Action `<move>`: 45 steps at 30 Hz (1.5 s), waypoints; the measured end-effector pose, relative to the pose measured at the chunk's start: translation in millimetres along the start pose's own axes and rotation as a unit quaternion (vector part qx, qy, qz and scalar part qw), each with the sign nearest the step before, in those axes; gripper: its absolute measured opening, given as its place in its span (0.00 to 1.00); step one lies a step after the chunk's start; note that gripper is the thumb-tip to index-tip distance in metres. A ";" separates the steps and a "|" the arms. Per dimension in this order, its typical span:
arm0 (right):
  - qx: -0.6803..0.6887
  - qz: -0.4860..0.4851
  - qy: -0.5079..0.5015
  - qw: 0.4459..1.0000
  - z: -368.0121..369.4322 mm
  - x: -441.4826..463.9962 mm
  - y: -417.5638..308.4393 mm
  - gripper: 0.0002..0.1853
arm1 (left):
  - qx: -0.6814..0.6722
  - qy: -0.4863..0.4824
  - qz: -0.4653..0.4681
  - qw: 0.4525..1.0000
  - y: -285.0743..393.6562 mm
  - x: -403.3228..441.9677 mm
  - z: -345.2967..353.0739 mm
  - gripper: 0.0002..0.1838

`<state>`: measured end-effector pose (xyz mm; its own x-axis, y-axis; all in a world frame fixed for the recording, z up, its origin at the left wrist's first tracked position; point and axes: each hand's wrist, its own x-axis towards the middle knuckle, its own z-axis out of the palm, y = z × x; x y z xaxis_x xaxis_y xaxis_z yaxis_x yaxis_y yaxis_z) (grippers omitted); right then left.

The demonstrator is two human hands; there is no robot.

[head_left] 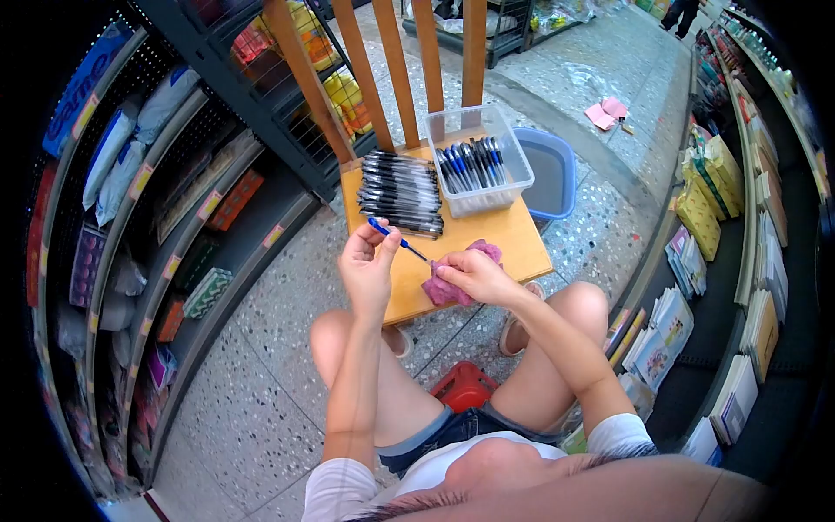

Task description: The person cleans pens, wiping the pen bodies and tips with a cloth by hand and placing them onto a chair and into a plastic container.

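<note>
Head view, left hand (365, 266) pinching blue pen (409, 246), right hand (474, 277) gripping pink cloth (444, 292), blue packet's (81, 91) lettering unclear

Blue pen (410, 247), purple cloth (445, 292), yellow-orange chair seat (524, 254), black-and-clear pen row (400, 193), colourless container (480, 205), blue and black boxed pens (474, 163), blue basin (570, 167), red stool (452, 396), grey floor (252, 374) with speckled pattern

wooden chair seat (515, 245) | pens (398, 193), side by side | clear plastic box (489, 203)
</note>
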<state>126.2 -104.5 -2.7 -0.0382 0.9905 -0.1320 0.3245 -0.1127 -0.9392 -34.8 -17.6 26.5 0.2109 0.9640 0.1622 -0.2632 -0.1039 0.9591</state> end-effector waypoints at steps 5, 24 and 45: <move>-0.041 0.006 0.012 0.999 -3.3 -1.3 0.3 0.13 | 0.047 -0.023 0.059 0.997 -0.7 -5.6 2.9 0.11; 0.015 -0.210 -0.007 0.978 -1.2 -14.0 -15.9 0.06 | -0.243 -0.021 -0.286 0.927 -29.7 15.9 -28.5 0.13; -0.008 -0.164 0.170 0.972 -27.3 -11.0 -16.1 0.12 | -0.137 -0.059 -0.198 0.969 -8.1 51.5 14.2 0.14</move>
<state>147.2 -111.5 22.6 0.1710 0.9422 0.2880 0.3617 0.2119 -0.9079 -8.5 29.3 30.4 0.4485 0.8784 -0.1649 -0.3764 0.3530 0.8566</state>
